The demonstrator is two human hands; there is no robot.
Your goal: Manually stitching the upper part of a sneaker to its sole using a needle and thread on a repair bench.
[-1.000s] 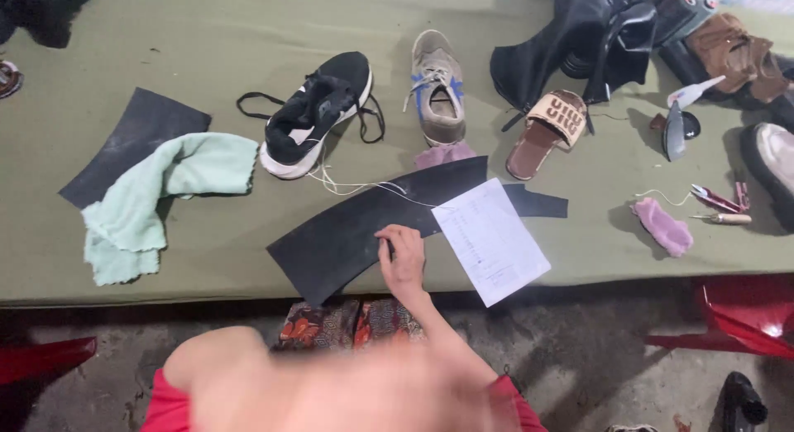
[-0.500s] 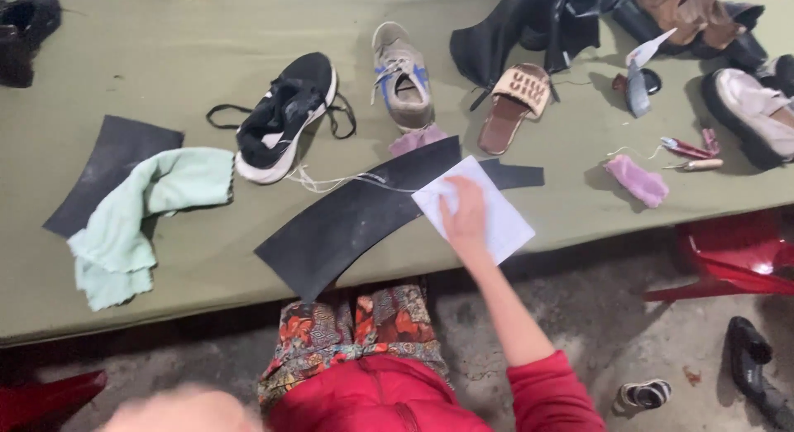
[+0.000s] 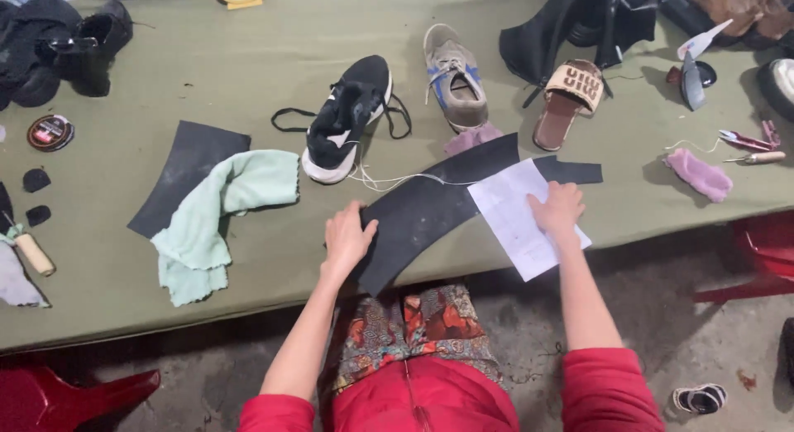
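1. Your left hand (image 3: 346, 238) lies flat on the near left end of the black rubber sheet (image 3: 430, 205), fingers spread loosely and pinching nothing.
2. Your right hand (image 3: 557, 210) presses down on the white paper (image 3: 517, 221), fingers close together and flat; the paper under the palm is hidden.
3. The paper overlaps the sheet's right part and juts past the edge of the green table (image 3: 248, 52).
4. The sheet runs diagonally from the table edge toward the tan slide sandal (image 3: 569, 101); its far tip slips behind the paper.
5. A black sneaker (image 3: 347, 118) and a grey shoe (image 3: 456, 76) stand beyond the sheet, with a thin white thread trailing between them.
6. A mint cloth (image 3: 215, 221) covers part of a second black sheet (image 3: 186, 171).
7. Dark items at the top corners are cut off and hard to identify.
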